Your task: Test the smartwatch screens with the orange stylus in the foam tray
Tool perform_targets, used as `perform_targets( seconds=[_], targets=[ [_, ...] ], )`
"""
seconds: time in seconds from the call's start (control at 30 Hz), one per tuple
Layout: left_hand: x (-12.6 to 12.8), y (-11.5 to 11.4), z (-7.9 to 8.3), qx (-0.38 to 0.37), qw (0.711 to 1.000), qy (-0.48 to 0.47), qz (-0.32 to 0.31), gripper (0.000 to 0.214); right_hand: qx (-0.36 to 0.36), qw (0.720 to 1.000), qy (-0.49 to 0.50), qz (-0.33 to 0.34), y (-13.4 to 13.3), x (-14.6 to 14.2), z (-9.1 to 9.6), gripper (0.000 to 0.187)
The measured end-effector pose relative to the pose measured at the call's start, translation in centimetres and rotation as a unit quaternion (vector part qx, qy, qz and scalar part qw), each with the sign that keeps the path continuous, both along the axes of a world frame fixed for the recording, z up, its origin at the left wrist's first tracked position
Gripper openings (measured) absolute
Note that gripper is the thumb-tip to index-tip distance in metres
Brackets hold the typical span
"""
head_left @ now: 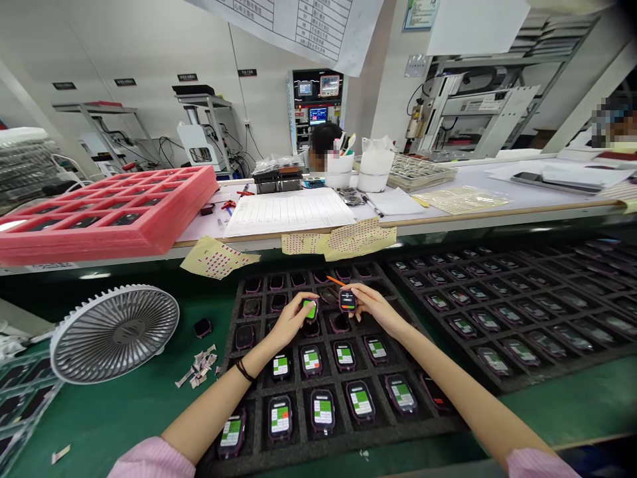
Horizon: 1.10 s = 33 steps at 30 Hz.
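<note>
The left hand (293,315) is holding a green-lit watch (311,314), the right hand (368,303) a dark-screened watch (347,299); a green desk (124,415) is spreading below, a pale wall (144,43) beyond.

Fan (130,330) blocks L; room btwn it & foam tray (303,453), over scraps (200,366).

We see a pale pink left sleeve (153,459), a matching right sleeve (540,463), and thin dark bands (244,370) looped around the left forearm (212,408).
</note>
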<state>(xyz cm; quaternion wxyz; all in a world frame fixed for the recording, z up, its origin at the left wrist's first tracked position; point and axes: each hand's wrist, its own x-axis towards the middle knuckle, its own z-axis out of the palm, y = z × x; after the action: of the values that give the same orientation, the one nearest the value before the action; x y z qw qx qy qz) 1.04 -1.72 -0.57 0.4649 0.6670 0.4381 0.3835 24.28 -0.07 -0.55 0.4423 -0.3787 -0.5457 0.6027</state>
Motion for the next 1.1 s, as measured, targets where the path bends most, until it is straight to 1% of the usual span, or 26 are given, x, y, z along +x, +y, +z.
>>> perform_targets(
  seconds=[0.17,0.3,0.57,0.8,1.1],
  targets=[
    [0.1,-0.1,0.4,0.01,1.0,0.001,0.026,0.032,-0.012,1.0,0.002,-0.003,-0.3,-0.1,0.4,0.036],
    [0.2,-0.1,0.5,-0.017,0.999,-0.023,0.02,0.034,-0.01,1.0,-0.002,-0.012,-0.6,-0.2,0.8,0.033],
    [-0.1,0.4,-0.4,-0.012,0.999,-0.04,0.016,0.037,0.009,1.0,0.016,0.016,-0.5,-0.3,0.5,0.046],
    [-0.1,0.6,-0.6,-0.013,0.999,-0.045,0.017,0.037,0.006,1.0,0.011,-0.005,-0.3,-0.1,0.5,0.037],
    [-0.3,0.7,-1.0,-0.006,0.999,-0.036,-0.005,0.04,0.012,1.0,0.002,-0.021,-0.3,-0.1,0.5,0.039]
  ],
)
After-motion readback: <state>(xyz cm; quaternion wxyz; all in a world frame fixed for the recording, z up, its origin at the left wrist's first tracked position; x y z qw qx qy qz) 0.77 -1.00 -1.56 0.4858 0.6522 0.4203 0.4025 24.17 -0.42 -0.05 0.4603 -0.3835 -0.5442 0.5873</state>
